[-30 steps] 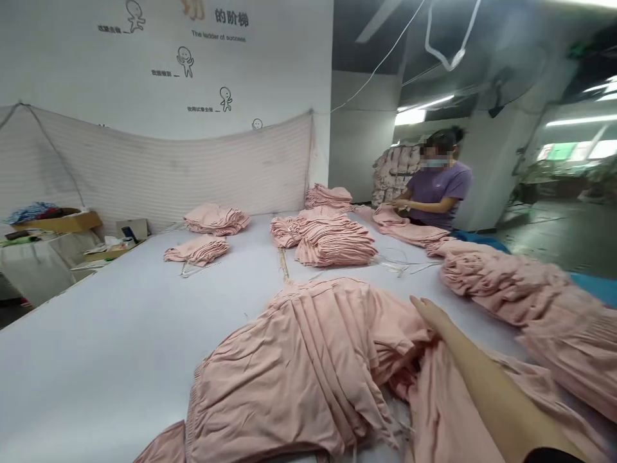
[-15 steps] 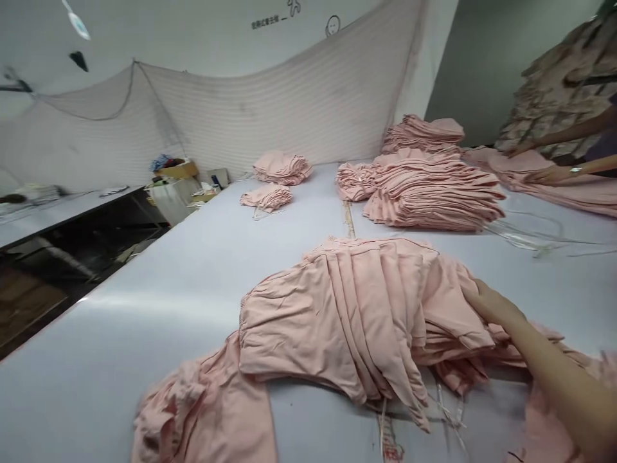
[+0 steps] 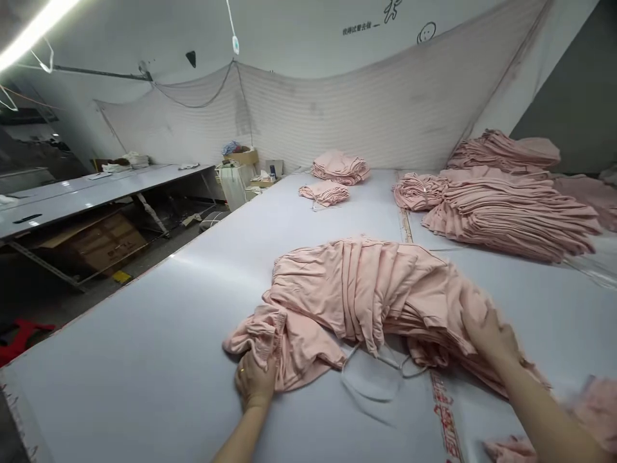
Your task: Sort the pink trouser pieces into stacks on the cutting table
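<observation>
A fanned pile of pink garments [image 3: 366, 276] lies on the pale table in front of me. At its left end, my left hand [image 3: 255, 381] is closed on a crumpled pink garment [image 3: 301, 350] with gathered elastic. My right hand [image 3: 491, 337] grips the cloth at the pile's right end, its fingers bent into the folds; part of them is hidden. White ties [image 3: 369, 389] trail over the table below the pile. More pink cloth [image 3: 595, 411] shows by my right forearm, blurred.
Tall stacks of pink garments [image 3: 511, 212] stand at the back right, with a tied bundle [image 3: 419, 191] beside them. Two smaller piles lie farther back, one a folded pile [image 3: 340, 167]. The table's left edge [image 3: 144, 273] drops to the floor. A second table [image 3: 96, 199] stands left.
The view has turned left, and my left hand has come into view holding the left-hand garment, which now lies bunched closer to the pile. My right hand remains at the pile's right end.
</observation>
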Demonstrator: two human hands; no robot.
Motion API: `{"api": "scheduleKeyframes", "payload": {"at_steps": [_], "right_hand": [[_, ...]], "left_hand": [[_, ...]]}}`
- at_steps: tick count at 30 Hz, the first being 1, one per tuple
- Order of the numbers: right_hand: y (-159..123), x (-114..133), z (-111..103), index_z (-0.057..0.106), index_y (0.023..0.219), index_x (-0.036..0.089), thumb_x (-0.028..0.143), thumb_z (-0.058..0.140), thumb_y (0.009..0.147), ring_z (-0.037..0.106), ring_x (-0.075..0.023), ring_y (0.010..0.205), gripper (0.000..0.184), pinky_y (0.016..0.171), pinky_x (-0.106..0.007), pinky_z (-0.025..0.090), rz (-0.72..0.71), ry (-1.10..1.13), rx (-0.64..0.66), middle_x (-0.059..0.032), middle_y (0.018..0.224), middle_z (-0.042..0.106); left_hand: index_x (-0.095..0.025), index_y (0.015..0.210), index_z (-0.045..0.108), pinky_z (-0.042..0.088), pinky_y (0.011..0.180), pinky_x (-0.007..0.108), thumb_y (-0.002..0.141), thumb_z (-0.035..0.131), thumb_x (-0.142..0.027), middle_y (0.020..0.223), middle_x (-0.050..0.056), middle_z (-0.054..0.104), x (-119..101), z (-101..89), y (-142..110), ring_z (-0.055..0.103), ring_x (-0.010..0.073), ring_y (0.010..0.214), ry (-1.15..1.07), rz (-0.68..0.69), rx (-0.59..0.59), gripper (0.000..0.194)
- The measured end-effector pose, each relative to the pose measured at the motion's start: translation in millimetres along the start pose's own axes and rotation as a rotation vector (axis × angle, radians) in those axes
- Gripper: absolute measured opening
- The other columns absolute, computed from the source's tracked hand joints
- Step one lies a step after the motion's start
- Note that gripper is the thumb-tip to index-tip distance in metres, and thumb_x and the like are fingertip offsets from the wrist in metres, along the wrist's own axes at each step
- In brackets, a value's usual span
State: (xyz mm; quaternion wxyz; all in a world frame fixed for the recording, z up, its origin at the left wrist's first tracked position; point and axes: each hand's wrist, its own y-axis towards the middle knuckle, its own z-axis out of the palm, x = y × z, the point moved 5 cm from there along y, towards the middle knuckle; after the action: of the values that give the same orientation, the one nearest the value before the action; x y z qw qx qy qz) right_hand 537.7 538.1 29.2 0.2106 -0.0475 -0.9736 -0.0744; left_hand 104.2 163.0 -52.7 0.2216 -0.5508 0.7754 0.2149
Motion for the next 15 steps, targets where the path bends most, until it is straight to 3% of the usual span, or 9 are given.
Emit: {"api": "scheduleKeyframes", "payload": {"at_steps": [2, 5, 7, 10, 12, 15], "right_hand": [[-55.9, 8.0, -6.1, 0.038, 0.139, 0.004, 0.059, 0.028, 0.083, 0.041, -0.0461, 0.126, 0.078, 0.093, -0.060, 0.038, -0.019, 0.009, -0.128, -0.0365, 0.131, 0.041], [-167.1, 47.1, 9.3, 0.039, 0.138, 0.009, 0.052, 0.032, 0.084, 0.035, -0.0382, 0.133, 0.069, 0.105, -0.054, 0.033, -0.332, 0.081, -0.289, -0.0251, 0.137, 0.041], [-250.0, 89.1, 45.1, 0.043, 0.134, 0.014, 0.049, 0.033, 0.086, 0.047, -0.0326, 0.125, 0.060, 0.105, -0.050, 0.036, -0.500, 0.162, -0.178, -0.0194, 0.127, 0.053], [-370.7, 172.8, 110.2, 0.049, 0.129, 0.020, 0.043, 0.035, 0.088, 0.047, -0.0280, 0.125, 0.049, 0.104, -0.046, 0.039, -0.624, 0.156, 0.051, -0.0143, 0.136, 0.049], [-438.5, 228.5, 145.7, 0.050, 0.131, 0.021, 0.035, 0.038, 0.087, 0.048, -0.0278, 0.124, 0.047, 0.101, -0.044, 0.042, -0.644, 0.050, 0.162, -0.0144, 0.139, 0.047], [-508.6, 283.4, 175.1, 0.056, 0.127, 0.022, 0.029, 0.045, 0.083, 0.053, -0.0352, 0.114, 0.046, 0.083, -0.050, 0.049, -0.602, -0.197, 0.253, -0.0180, 0.129, 0.055]], "left_hand": [[0.002, 0.123, 0.050, 0.034, 0.107, 0.048, 0.071, 0.049, -0.034, 0.124, 0.027, 0.058, 13.5, -6.2, 10.1, 0.049, 0.0369, 0.122, -0.069, 0.040, 0.054, 0.063], [-0.005, 0.118, 0.056, 0.044, 0.100, 0.037, 0.067, 0.053, -0.026, 0.116, 0.019, 0.065, 48.7, -23.8, 33.0, 0.057, 0.0288, 0.114, -0.194, 0.163, 0.220, 0.055], [-0.011, 0.120, 0.054, 0.045, 0.100, 0.033, 0.065, 0.055, -0.024, 0.121, 0.014, 0.065, 79.0, -39.3, 49.5, 0.057, 0.0246, 0.115, -0.366, 0.245, 0.439, 0.057], [-0.015, 0.126, 0.048, 0.044, 0.102, 0.036, 0.067, 0.059, -0.029, 0.127, 0.012, 0.062, 127.9, -68.4, 74.4, 0.056, 0.0247, 0.118, -0.564, 0.228, 0.721, 0.061], [-0.014, 0.125, 0.045, 0.045, 0.100, 0.038, 0.068, 0.060, -0.039, 0.125, 0.016, 0.061, 162.5, -90.5, 95.2, 0.057, 0.0268, 0.116, -0.576, 0.084, 0.667, 0.064], [-0.008, 0.130, 0.036, 0.041, 0.104, 0.042, 0.071, 0.051, -0.052, 0.135, 0.025, 0.048, 207.4, -123.4, 117.6, 0.049, 0.0317, 0.126, -0.540, -0.128, 0.395, 0.076]]}}
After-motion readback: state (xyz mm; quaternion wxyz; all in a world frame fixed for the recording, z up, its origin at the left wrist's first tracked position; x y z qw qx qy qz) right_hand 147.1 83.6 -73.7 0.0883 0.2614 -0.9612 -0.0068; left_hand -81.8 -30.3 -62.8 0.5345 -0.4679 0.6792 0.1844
